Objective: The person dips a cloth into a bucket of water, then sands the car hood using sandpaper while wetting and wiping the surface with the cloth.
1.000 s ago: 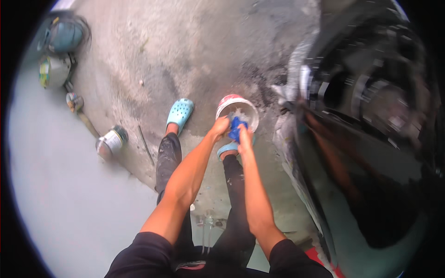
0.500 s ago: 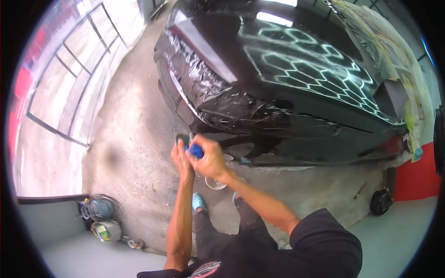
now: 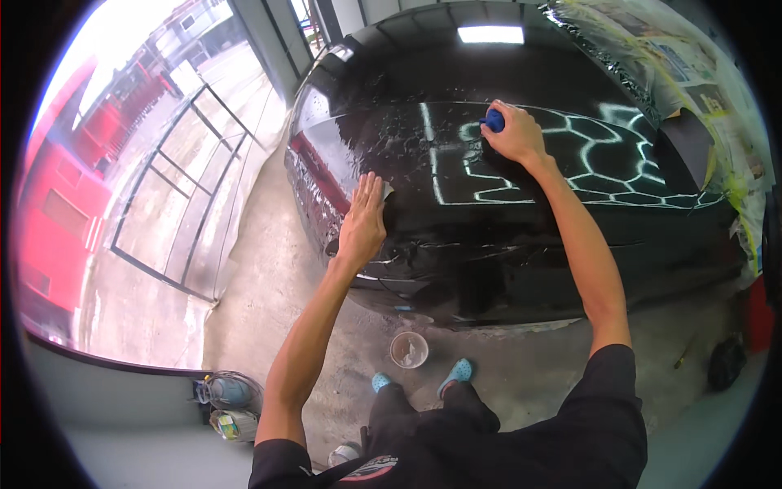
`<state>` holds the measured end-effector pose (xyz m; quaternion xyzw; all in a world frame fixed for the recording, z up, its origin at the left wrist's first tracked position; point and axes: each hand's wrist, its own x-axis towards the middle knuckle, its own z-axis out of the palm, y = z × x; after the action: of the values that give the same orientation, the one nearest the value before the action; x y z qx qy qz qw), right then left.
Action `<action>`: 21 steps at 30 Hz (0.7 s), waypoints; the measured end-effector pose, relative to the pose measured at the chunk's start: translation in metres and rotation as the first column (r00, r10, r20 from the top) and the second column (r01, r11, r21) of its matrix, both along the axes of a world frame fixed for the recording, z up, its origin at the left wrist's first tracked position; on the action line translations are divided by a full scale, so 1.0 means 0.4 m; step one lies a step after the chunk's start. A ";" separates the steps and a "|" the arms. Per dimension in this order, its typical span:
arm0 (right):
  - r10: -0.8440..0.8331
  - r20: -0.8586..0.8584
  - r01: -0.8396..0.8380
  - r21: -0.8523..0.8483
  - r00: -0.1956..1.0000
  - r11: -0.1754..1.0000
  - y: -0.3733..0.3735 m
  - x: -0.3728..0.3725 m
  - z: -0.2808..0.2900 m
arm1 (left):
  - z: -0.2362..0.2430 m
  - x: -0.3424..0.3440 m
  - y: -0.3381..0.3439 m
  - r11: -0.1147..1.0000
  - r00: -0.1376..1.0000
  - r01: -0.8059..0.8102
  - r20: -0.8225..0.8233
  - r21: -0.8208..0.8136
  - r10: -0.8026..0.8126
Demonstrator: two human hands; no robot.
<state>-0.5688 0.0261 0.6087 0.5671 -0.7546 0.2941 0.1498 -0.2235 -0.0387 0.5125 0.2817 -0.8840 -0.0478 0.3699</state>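
A glossy black car fills the area before me, its upper surface wet with drops and streaks at the left. My right hand is closed round a small blue wad over that surface; whether it is sponge or cloth I cannot tell. Lower and to the left, my left hand lies along the car's corner with its fingers straight and together. From under its fingertips sticks out the edge of a small grey sheet, mostly hidden by the hand.
A round tub with cloudy contents stands on the floor before my feet in blue clogs. Masking film and paper cover the car's right part. Hoses and a blue tank sit at lower left. A metal frame stands left.
My hands were together low beside the car, round the blue wad. They have parted and risen onto the car, the right one farther off and to the right with the wad.
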 end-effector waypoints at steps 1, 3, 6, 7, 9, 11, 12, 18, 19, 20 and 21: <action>-0.008 0.011 0.008 -0.006 1.000 1.000 -0.002 -0.041 0.002 | 0.010 -0.009 -0.006 0.997 1.000 0.009 0.029 0.077 -0.011; 0.023 0.022 -0.026 0.148 0.999 0.989 -0.012 -0.081 0.038 | 0.037 -0.020 -0.058 0.990 0.998 0.001 0.068 0.143 -0.010; 0.082 0.039 -0.088 0.187 0.996 0.978 -0.081 -0.059 0.059 | 0.103 -0.072 -0.253 0.970 0.963 -0.166 0.240 0.176 0.121; 0.100 0.026 -0.104 0.231 0.995 0.967 -0.107 -0.036 0.061 | 0.120 -0.075 -0.317 0.962 0.943 -0.227 0.279 0.151 0.179; 0.129 -0.028 -0.117 0.269 0.991 0.956 -0.120 -0.077 0.061 | 0.111 -0.108 -0.332 0.969 0.965 -0.171 0.229 0.179 0.128; 0.166 0.000 -0.156 0.334 0.986 0.930 -0.113 -0.168 0.046 | 0.088 -0.119 -0.276 0.972 0.983 -0.105 0.168 0.209 0.070; 0.164 0.053 -0.172 0.379 0.985 0.909 -0.093 -0.190 0.054 | 0.078 -0.098 -0.212 0.964 0.991 -0.006 0.131 0.267 -0.030; 0.192 0.054 -0.199 0.310 0.980 0.929 -0.129 -0.155 0.061 | 0.102 -0.057 -0.246 0.964 0.994 0.028 0.095 0.263 -0.055; 0.237 0.070 -0.247 0.283 0.969 0.927 -0.144 -0.142 0.064 | 0.118 -0.054 -0.297 0.970 0.993 -0.006 0.113 0.242 -0.022; 0.281 0.147 -0.312 0.278 0.949 0.909 -0.148 -0.136 0.077 | 0.147 -0.072 -0.338 0.972 0.989 -0.050 0.149 0.229 0.016; 0.316 0.223 -0.370 0.272 0.922 0.888 -0.144 -0.142 0.086 | 0.176 -0.091 -0.347 0.972 0.982 -0.088 0.182 0.217 0.048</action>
<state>-0.6255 -0.0316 0.6432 0.6805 -0.6889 0.2423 -0.0611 -0.2600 -0.1776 0.5828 0.3550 -0.8920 -0.1095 0.2576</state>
